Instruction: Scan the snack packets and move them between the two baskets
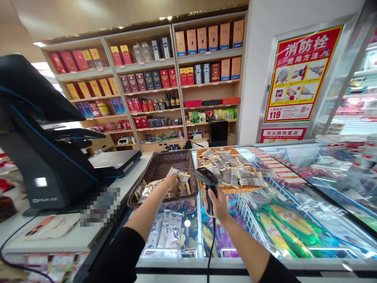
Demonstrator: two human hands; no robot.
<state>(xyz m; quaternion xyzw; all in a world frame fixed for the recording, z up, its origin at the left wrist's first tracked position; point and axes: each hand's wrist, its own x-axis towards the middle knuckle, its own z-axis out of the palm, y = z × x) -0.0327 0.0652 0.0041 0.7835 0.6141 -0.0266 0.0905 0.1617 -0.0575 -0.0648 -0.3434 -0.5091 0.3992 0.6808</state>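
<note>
My right hand (217,200) is wrapped round the handle of a black barcode scanner (207,177), whose head points up and to the left. A cable hangs down from the scanner. My left hand (172,184) is inside a dark brown woven basket (153,167), closed on a small clear packet (178,173) with a barcode label; its fingertips are partly hidden. Other small packets (150,189) lie in the front part of this basket. Right beside it, behind the scanner, a light tan wicker basket (232,189) is heaped with similar labelled packets (226,165).
Both baskets stand on a glass-topped freezer (193,236) holding bagged goods. To the left are a black checkout terminal (50,157), a weighing scale (116,161) and a phone-like object (53,226) on a white counter. Shelves of boxed bottles (147,80) line the back wall.
</note>
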